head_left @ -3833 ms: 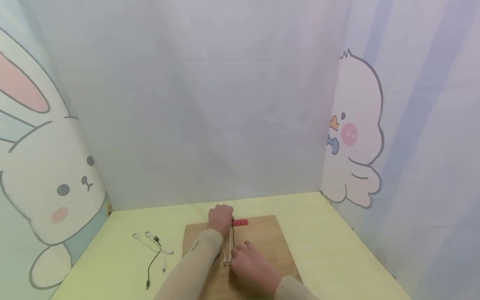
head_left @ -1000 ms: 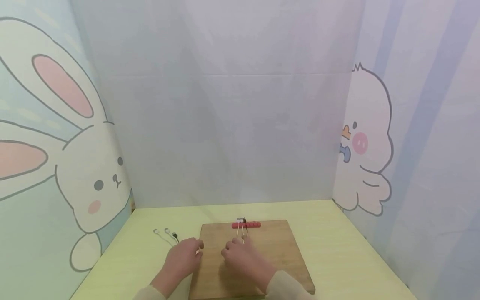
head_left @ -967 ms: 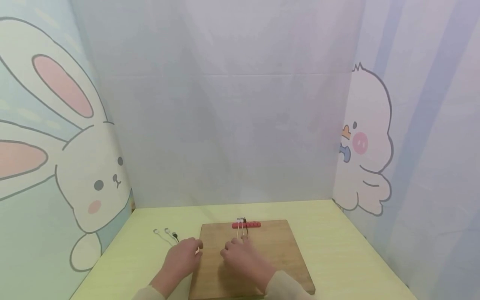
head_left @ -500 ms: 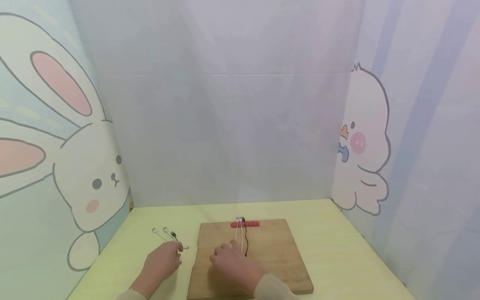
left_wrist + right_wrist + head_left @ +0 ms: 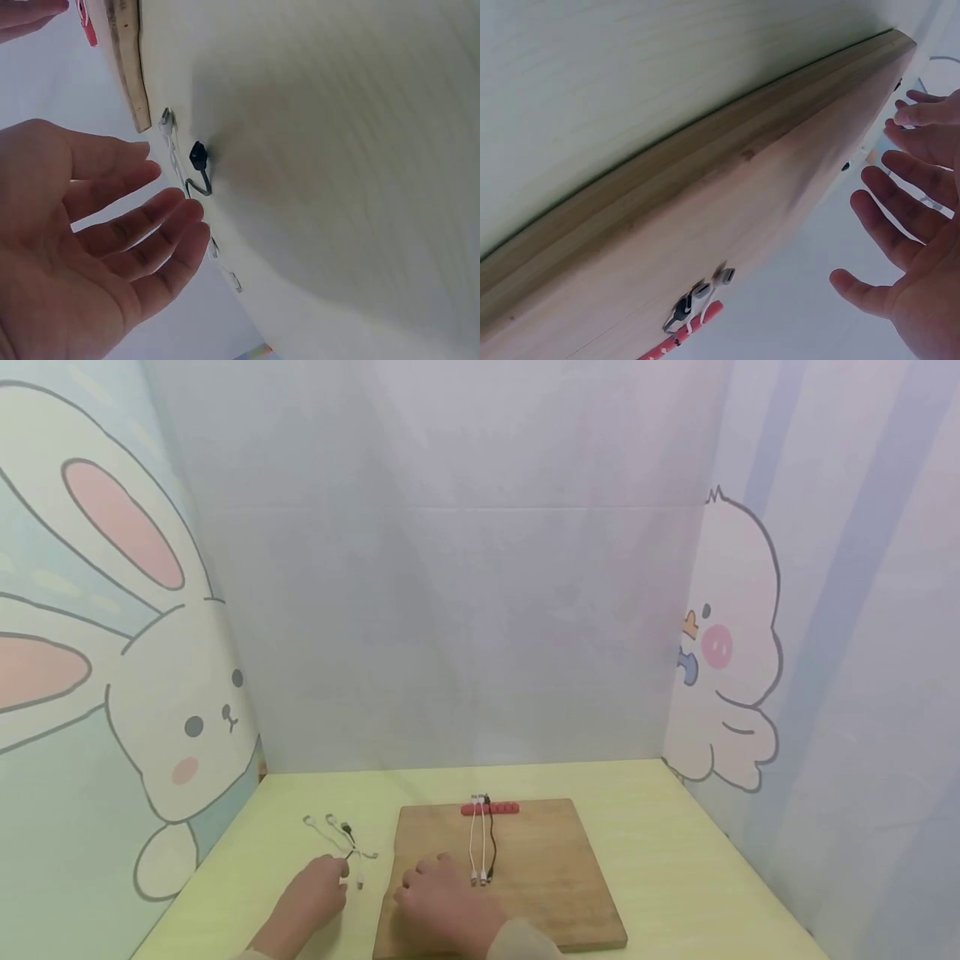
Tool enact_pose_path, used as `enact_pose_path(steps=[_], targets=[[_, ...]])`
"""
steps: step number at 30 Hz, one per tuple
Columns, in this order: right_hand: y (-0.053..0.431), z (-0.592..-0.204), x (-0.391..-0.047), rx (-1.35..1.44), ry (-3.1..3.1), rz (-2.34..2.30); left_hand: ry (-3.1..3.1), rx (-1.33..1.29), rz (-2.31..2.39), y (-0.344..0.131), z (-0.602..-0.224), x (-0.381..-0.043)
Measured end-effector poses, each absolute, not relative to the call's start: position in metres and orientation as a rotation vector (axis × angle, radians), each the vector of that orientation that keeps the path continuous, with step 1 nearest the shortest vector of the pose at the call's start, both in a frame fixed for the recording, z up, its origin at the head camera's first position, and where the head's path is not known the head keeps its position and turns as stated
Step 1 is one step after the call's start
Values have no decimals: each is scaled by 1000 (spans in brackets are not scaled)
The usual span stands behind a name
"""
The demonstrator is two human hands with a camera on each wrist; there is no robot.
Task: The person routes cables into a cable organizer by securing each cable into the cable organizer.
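My left hand hovers at the table's left side, fingers relaxed and holding nothing. Just past its fingertips lie loose charging cables: a black cable and white cables, crossing one another. Over the left part of a wooden board is my right hand, its fingers spread and nothing in them. At the board's far edge sits a red cable holder. Two white cables and one black cable run from its left slots toward me, side by side, their near plugs resting on the board.
The pale yellow table extends around the board. A grey curtain stands behind it, with printed side panels showing a rabbit at left and a chick at right.
My left hand went from the red holder to the left, then closer to me beside the loose cables. The right hand slid left off the fixed cables, leaving their near ends uncovered.
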State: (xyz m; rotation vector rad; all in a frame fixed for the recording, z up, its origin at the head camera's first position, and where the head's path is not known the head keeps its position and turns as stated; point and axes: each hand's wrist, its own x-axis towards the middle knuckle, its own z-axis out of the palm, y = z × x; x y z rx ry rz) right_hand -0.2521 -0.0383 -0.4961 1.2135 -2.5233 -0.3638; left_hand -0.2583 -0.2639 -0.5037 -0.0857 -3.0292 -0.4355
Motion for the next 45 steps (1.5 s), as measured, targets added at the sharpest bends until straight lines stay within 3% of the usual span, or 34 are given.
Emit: enact_pose_path(steps=[16,26,32,45], targets=[[-69,-494,-242,1319,-2456,-337,-3002,-105,-405,-260,-514,-250],[-103,-505,-263,1224,-2713,-335,-2998,-80,-435,-270,-499,-276],[-110,-509,-264,1211,-2793,-387,-3104,105,-460,-274,-490,-293],[-116,-507,-260,1241,-2739,-383,-3060,73,-363,-300,-510,-335]])
